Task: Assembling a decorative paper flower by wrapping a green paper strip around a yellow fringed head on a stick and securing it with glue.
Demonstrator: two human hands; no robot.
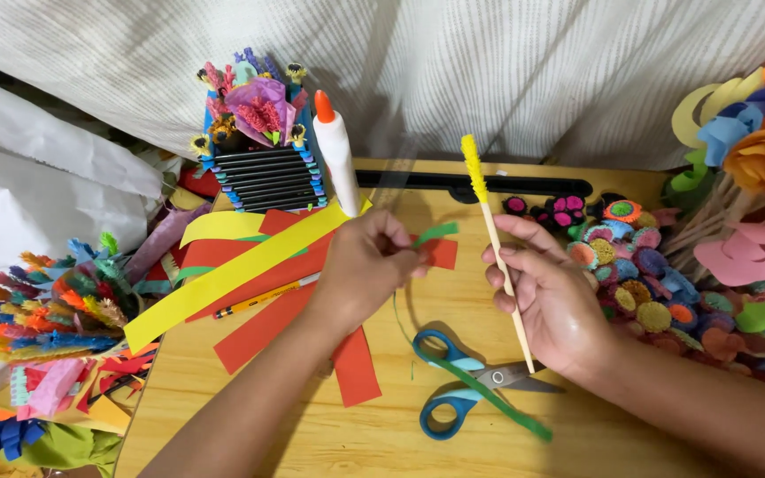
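My right hand (555, 296) grips a thin wooden stick (499, 252) whose upper end is wrapped in fringed yellow paper (474, 166). My left hand (367, 264) pinches one end of a long narrow green paper strip (480, 389), which trails down over the blue-handled scissors (462, 382) lying on the wooden board. The two hands are a short gap apart, with the stick held nearly upright between them.
Red and yellow paper strips (250, 270) and a pencil (263, 296) lie under my left arm. A white glue bottle with an orange cap (336, 152) stands beside a blue holder of paper flowers (258, 146). Small paper rosettes (639, 283) pile up at right, fringed sticks (55, 310) at left.
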